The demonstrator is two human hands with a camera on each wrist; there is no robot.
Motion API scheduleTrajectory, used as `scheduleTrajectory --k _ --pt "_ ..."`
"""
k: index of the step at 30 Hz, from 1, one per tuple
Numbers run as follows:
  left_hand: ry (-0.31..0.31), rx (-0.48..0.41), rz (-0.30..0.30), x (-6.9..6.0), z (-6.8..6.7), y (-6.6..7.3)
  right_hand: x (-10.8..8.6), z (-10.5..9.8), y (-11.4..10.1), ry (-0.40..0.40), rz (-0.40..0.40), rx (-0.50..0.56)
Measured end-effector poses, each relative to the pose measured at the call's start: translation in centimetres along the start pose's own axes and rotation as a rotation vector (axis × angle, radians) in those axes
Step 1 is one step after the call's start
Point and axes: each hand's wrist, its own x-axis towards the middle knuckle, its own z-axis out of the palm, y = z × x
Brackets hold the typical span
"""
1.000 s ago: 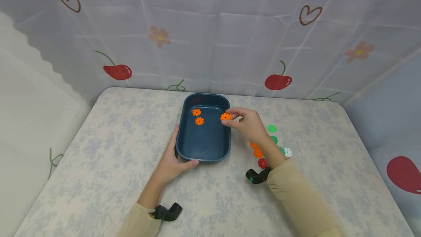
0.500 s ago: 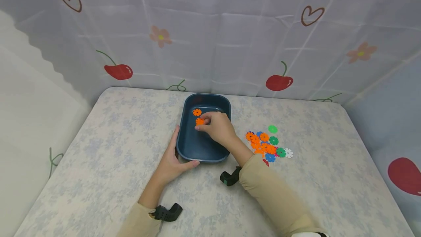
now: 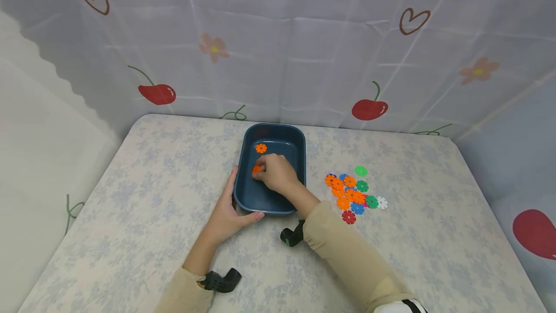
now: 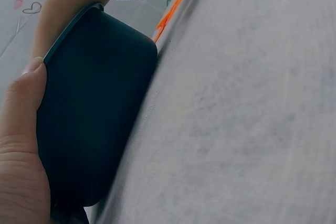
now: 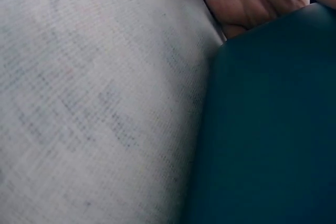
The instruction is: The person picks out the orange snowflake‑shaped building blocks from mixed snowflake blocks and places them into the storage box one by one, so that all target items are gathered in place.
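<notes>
Orange shows at the fingertips of your right hand (image 3: 278, 174), which pinches a notched disc (image 3: 256, 169) within the blue tray (image 3: 252, 197). Just beyond that hand, a loose orange disc (image 3: 261, 148) lies on the tray's floor; whether your palm hides others can't be told. The work looks to be at an early stage: off to that hand's right, a mixed pile (image 3: 350, 195) of orange, blue, green, red and white pieces lies outside the tray. Your right forearm (image 3: 299, 199) slants in over the rim, back of the hand up. Your left hand (image 3: 231, 220) grips the tray's near left corner, thumb at the near rim.
</notes>
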Motion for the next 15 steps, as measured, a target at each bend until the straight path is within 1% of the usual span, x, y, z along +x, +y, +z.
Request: scheduleTrajectory --k 5,15 --pt "0.002 0.005 0.002 -0.03 -0.01 0.09 0.18 0.19 -0.05 -0.011 0.006 -0.030" --pt "-0.001 0.006 0.005 -0.04 -0.01 0.22 0.33 0.54 -0.08 -0.011 -0.008 -0.152"
